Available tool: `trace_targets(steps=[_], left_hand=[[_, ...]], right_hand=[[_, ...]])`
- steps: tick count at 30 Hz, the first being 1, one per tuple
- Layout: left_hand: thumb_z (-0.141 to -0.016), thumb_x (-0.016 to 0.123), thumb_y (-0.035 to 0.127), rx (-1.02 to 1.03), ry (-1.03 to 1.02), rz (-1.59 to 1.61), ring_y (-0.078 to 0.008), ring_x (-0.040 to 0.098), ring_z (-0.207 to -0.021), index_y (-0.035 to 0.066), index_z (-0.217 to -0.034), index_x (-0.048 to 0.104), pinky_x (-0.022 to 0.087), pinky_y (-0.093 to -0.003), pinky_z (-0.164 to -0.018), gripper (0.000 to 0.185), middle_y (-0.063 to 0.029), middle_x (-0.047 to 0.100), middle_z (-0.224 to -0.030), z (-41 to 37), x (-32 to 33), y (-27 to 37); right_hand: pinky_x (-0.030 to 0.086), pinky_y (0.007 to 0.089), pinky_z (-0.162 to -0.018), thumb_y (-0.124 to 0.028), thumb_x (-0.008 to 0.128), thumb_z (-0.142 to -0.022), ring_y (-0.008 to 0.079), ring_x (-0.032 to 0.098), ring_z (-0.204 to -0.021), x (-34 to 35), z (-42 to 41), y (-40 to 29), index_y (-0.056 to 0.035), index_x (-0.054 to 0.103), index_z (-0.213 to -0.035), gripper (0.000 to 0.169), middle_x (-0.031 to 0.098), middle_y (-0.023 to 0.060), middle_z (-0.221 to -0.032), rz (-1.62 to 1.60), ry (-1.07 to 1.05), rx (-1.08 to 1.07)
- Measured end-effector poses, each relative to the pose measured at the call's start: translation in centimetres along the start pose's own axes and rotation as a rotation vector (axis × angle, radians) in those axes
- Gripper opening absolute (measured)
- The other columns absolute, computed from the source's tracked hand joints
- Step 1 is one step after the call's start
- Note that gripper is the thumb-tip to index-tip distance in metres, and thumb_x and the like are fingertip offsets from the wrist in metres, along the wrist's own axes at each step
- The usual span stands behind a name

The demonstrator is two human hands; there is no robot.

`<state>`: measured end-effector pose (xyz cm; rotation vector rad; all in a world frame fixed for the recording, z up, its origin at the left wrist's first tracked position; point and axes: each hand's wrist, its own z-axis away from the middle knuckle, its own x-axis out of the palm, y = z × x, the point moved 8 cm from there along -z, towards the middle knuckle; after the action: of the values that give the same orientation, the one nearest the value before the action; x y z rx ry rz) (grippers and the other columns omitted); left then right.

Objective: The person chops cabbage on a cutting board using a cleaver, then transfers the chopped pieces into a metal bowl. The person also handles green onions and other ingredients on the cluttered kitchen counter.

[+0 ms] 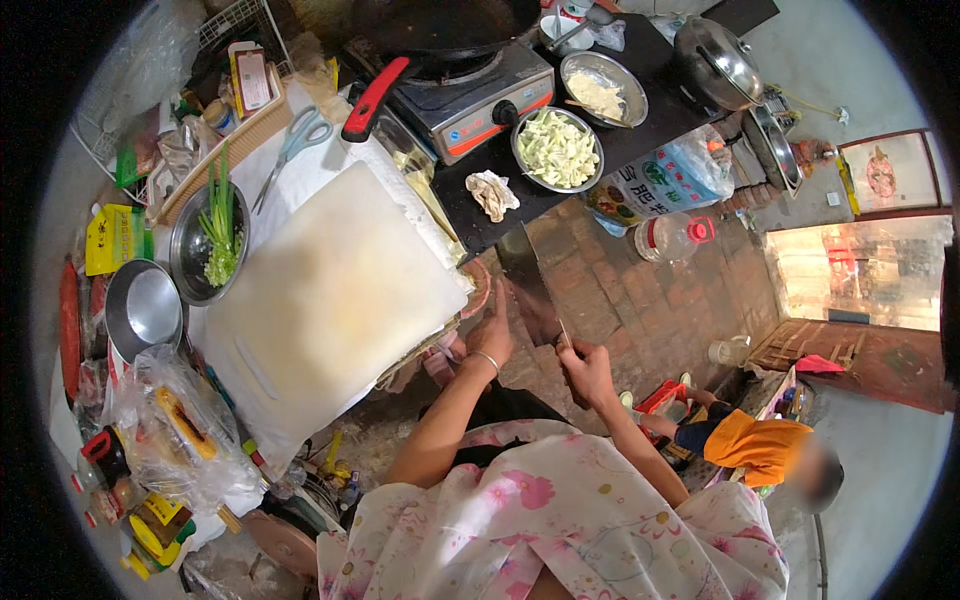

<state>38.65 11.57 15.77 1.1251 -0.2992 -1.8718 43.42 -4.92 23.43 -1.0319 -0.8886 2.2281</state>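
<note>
My right hand is closed around the handle of a kitchen cleaver, held in the air past the counter's front edge. Its broad dark blade points away from me, above the floor. My left hand, with a bangle at the wrist, is beside the blade's left side, index finger extended; its other fingers are partly hidden. Left of both hands, a white cutting board bears faint yellowish stains. Beyond it, a metal bowl contains long and chopped scallions. An empty-looking metal bowl stands nearby.
Blue-handled scissors lie behind the board. A wok with a red handle sits on a gas stove. Chopped cabbage and a floury mixture fill bowls. A person in orange is at right; a plastic jug lies on the floor.
</note>
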Motion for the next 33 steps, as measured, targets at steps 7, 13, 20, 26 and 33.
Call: trace_targets(steps=[7, 13, 20, 26, 33], left_hand=[[-0.077, 0.054, -0.002, 0.040, 0.169, 0.044, -0.0364, 0.062, -0.077, 0.012, -0.145, -0.007, 0.049, -0.0411, -0.062, 0.092, -0.0271, 0.055, -0.108, -0.9, -1.0, 0.6], [-0.076, 0.054, -0.001, 0.107, 0.208, -0.011, -0.0347, 0.062, -0.087, 0.011, -0.146, -0.004, 0.050, -0.0407, -0.064, 0.092, -0.0268, 0.052, -0.118, -0.5, 1.2, -1.2], [-0.074, 0.058, 0.000, -0.016, 0.040, -0.082, -0.0350, 0.063, -0.072, 0.011, -0.145, -0.010, 0.050, -0.0407, -0.058, 0.099, -0.0244, 0.055, -0.114, 1.5, 0.1, -1.0], [-0.074, 0.058, 0.000, 0.226, 0.266, -0.068, -0.0359, 0.063, -0.077, 0.012, -0.145, -0.009, 0.050, -0.0394, -0.058, 0.098, -0.0253, 0.054, -0.114, 2.7, -0.8, 0.8], [-0.076, 0.056, 0.000, 0.084, 0.130, -0.027, -0.0368, 0.061, -0.090, 0.013, -0.146, -0.005, 0.051, -0.0401, -0.067, 0.094, -0.0259, 0.049, -0.122, 2.2, -1.3, -0.8]], right_hand=[[0.037, 0.0309, -0.044, -0.025, 0.057, -0.082, 0.0092, 0.043, -0.048, -0.1, -0.3, 0.3, 0.0080, 0.056, -0.072, 0.034, 0.044, 0.0047, -0.049, 0.055, 0.023, -0.056], [0.036, 0.0309, -0.043, -0.024, 0.057, -0.081, 0.0092, 0.043, -0.047, -0.2, 0.1, -1.5, 0.0070, 0.053, -0.066, 0.035, 0.044, 0.0043, -0.049, 0.020, 0.038, -0.027], [0.041, 0.0279, -0.042, -0.022, 0.055, -0.086, 0.0107, 0.049, -0.046, 1.4, -0.7, -0.4, 0.0053, 0.059, -0.073, 0.031, 0.052, 0.0031, -0.057, -0.092, 0.005, 0.021], [0.041, 0.0281, -0.043, -0.023, 0.054, -0.087, 0.0105, 0.049, -0.047, 1.6, -1.1, 0.9, 0.0053, 0.060, -0.074, 0.031, 0.052, 0.0030, -0.057, -0.085, 0.030, -0.025], [0.040, 0.0278, -0.043, -0.024, 0.055, -0.087, 0.0108, 0.049, -0.047, 1.6, 0.0, 0.0, 0.0052, 0.062, -0.076, 0.031, 0.052, 0.0028, -0.058, -0.030, 0.051, -0.006]])
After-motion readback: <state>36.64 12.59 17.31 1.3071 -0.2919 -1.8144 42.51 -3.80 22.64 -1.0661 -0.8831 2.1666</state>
